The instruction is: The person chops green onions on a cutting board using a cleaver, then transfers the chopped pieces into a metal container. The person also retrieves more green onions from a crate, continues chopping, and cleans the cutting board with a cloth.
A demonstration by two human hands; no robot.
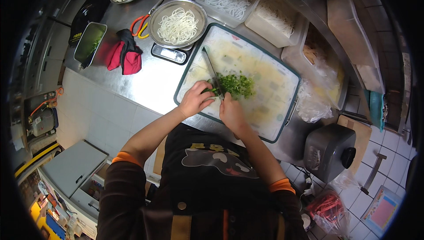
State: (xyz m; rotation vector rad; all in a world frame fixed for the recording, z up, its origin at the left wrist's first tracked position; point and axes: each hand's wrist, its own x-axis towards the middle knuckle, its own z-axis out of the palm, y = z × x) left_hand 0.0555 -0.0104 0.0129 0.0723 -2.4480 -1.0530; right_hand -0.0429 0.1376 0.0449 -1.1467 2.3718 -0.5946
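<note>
My right hand grips the handle of a kitchen knife, its blade lying across a small bunch of green scallions or herbs. On the near side of the blade's left, my left hand holds that bunch down with bent fingers. A pile of chopped greens lies right of the blade. All this rests on a white cutting board with a dark green rim.
A steel bowl of noodles sits on a digital scale beyond the board, beside orange-and-yellow-handled scissors. Noodle tubs line the back. A metal container and red-and-black cloth lie left; a dark appliance stands right.
</note>
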